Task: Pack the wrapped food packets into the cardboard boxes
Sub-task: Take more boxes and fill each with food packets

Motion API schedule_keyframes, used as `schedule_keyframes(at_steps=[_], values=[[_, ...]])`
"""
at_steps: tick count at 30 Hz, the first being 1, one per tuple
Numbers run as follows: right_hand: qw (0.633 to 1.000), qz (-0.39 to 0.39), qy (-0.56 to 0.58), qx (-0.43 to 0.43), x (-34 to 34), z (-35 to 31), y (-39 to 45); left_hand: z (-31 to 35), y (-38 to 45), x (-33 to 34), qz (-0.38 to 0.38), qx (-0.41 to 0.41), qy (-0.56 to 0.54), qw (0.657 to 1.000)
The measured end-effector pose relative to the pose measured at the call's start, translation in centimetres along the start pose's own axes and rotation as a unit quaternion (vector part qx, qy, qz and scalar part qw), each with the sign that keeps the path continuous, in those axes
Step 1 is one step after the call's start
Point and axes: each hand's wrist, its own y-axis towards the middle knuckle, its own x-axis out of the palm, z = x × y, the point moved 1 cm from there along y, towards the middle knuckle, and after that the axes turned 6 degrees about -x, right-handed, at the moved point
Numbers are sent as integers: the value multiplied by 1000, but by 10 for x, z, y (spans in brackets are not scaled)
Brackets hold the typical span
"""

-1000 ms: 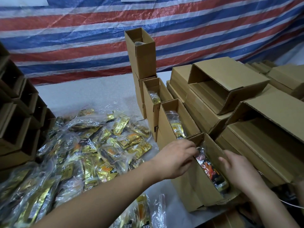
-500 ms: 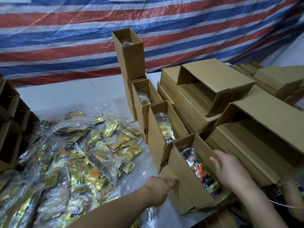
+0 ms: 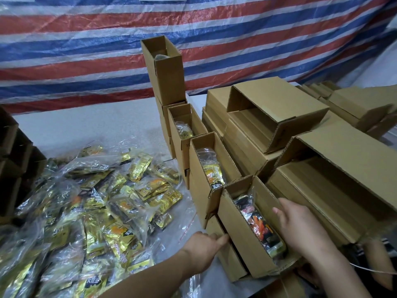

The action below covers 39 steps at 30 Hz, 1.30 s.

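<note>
The nearest open cardboard box (image 3: 240, 239) lies tilted at the table's front edge with a dark orange-printed packet (image 3: 260, 229) inside. My left hand (image 3: 204, 248) touches the lower left side of this box with its fingertips. My right hand (image 3: 300, 229) lies against the box's right wall, fingers fairly straight, tips at the rim. Behind it stand two more open boxes (image 3: 202, 181) (image 3: 178, 134), each holding a gold packet, and a taller stack of boxes (image 3: 167, 74). A heap of gold wrapped packets (image 3: 90, 201) in clear bags covers the table on the left.
Stacks of flat and folded cardboard boxes (image 3: 279, 117) fill the right side. Dark empty boxes (image 3: 12, 160) are stacked at the left edge. A striped tarpaulin (image 3: 193, 39) hangs behind the table. Another arm (image 3: 378, 263) shows at the lower right, beneath the stacks.
My left hand has left the box's opening and dropped to the lower left side of the box. My right hand stays against the right wall. The view has shifted slightly.
</note>
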Motion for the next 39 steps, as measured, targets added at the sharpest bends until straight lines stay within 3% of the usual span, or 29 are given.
schedule_keyframes(at_steps=[6,14,26,39], values=[[1000,-6,10,9,1,-3,-2,-1,6,4,11,-29,-113,993],[999,-7,24,26,13,0,-5,-7,1,22,63,-82,-291,951],[1000,6,-8,0,17,-2,-6,-16,-14,27,105,2,-249,963],[999,-32,-27,11,17,-3,-5,-24,-18,26,40,-78,-181,979]])
